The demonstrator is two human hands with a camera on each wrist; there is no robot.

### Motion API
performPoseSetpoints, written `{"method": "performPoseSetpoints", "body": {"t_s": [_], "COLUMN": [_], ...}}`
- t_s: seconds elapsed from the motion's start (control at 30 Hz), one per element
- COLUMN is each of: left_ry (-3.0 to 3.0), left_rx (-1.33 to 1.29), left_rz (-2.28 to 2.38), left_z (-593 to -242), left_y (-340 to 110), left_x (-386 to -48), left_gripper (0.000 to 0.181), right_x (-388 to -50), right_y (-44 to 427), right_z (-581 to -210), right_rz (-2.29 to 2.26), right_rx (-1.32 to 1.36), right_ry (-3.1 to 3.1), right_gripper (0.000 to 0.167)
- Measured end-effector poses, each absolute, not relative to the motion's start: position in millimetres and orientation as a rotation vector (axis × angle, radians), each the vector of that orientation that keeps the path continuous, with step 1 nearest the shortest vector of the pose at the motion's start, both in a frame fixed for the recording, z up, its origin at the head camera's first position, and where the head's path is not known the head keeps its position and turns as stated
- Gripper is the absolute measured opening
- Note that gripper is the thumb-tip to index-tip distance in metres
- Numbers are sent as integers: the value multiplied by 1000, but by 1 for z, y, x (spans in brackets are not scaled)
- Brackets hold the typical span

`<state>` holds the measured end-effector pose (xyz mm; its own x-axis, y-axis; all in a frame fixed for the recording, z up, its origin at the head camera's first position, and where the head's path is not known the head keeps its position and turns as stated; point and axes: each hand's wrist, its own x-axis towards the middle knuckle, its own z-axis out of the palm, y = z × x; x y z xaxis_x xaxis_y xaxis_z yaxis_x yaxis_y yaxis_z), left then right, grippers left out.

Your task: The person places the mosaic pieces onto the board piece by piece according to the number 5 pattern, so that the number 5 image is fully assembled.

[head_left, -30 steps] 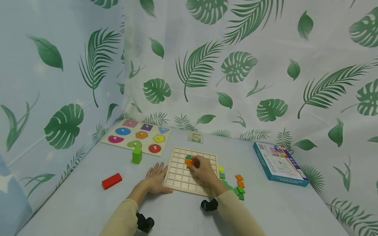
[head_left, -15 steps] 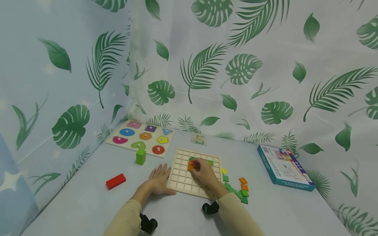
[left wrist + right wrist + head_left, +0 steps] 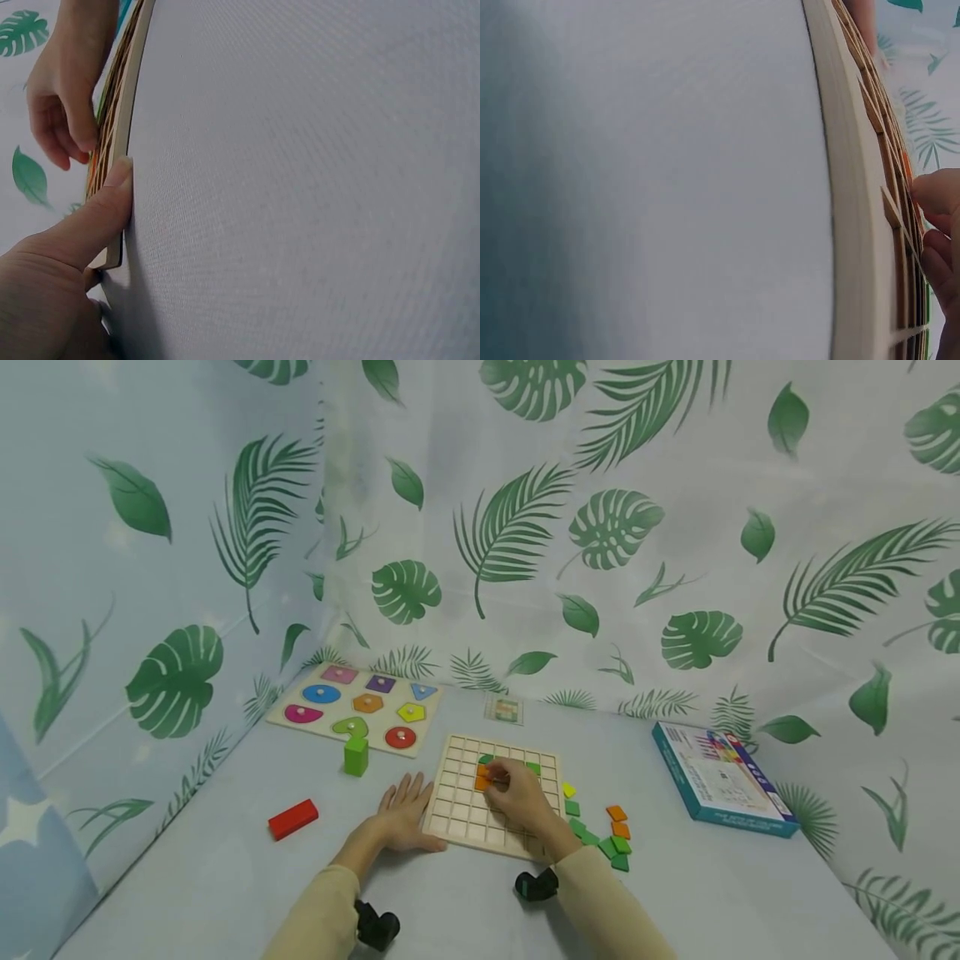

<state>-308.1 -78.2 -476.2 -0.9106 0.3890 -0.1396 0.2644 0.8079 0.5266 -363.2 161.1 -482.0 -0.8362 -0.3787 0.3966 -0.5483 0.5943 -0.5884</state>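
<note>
Head: lower orange flat square tile (image 3: 481,783) has straightened beneath the upper orange flat square tile (image 3: 482,769) on the pale wooden gridded board (image 3: 458,815). Right hand (image 3: 521,795) has curled fingers there; we can't tell pinch from press. Left hand (image 3: 405,817) lies flat, fingers spread.

Left wrist: we see its thumb against the board's edge, likely bracing.

Right wrist: our fingertip meets orange, probably seating it.

2 hands (image 3: 405,818), 1 grid (image 3: 459,814), 1 puzzle (image 3: 377,720) w/ 9 shapes (image 3: 311,694), 2 blocks (image 3: 293,819), 1 box (image 3: 723,777), 1 card (image 3: 504,710). loose: 2 orange tiles (image 3: 617,813), 1 yellow tile (image 3: 568,790), greens (image 3: 607,848) too bunched
</note>
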Motion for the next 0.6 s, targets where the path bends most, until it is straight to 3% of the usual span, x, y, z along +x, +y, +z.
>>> {"method": "performPoseSetpoints", "body": {"t_s": [0.3,0.6], "left_ry": [2747,2747], "left_rx": [483,476], "left_rz": [732,740], "left_z": [-460,-473], "left_y": [-76,-76], "left_x": [-298,-305], "left_gripper": [99,101], "right_x": [-360,-353], "right_y": [180,203], "right_z": [-482,-477], "right_rz": [1067,1040], "right_rx": [685,613], "right_ry": [-2556,-2514], "right_gripper": [23,23]}}
